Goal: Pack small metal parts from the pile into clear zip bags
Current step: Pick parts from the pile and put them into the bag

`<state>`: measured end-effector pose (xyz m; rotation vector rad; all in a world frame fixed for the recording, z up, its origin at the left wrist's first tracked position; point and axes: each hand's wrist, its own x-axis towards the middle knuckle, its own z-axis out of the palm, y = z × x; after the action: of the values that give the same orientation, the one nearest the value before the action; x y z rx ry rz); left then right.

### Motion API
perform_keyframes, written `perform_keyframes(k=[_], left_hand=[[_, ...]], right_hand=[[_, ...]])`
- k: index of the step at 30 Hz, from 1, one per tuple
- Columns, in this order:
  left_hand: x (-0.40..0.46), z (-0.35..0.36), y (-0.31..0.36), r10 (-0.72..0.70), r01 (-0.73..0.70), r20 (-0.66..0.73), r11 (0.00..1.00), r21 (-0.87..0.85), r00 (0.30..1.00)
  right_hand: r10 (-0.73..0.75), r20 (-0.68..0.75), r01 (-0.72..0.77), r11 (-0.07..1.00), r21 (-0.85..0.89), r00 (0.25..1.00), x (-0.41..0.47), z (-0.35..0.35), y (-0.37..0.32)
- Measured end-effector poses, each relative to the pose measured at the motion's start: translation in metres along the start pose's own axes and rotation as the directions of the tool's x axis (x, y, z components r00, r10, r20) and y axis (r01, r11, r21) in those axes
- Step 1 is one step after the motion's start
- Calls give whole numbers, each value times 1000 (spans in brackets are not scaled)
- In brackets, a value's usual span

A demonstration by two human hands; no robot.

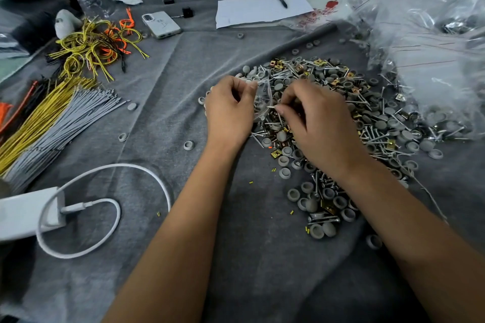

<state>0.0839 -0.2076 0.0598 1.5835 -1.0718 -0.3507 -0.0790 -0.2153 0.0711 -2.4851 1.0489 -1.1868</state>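
Screws, grey caps and brass clips lie in a pile on the grey cloth, right of centre. Left hand pinches the rim of a clear bag at the pile's near-left edge. Right hand, fingers curled, pinches a screw at the bag's mouth.

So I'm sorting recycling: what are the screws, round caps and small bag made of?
Screws: likely steel, bright silvery shine. Round caps: probably plastic, matte grey, hollow. Small bag in the left hand: clear plastic film, glossy and crinkled.
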Motion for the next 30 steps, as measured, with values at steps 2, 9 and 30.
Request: perform_keyframes(k=[2,9,30], left_hand=[[0,0,1,9,-9,27,1000,0,1000],[-3,0,6,55,-44,164,997,-71,985],[-5,2,7,25,114,327,910,-399,945]], right_hand=[[-6,-49,7,1000,15,999,0,-2,3],[-80,-135,86,995,42,988,1,-2,4],[-89,-323,96,995,6,942,-1,-5,1]])
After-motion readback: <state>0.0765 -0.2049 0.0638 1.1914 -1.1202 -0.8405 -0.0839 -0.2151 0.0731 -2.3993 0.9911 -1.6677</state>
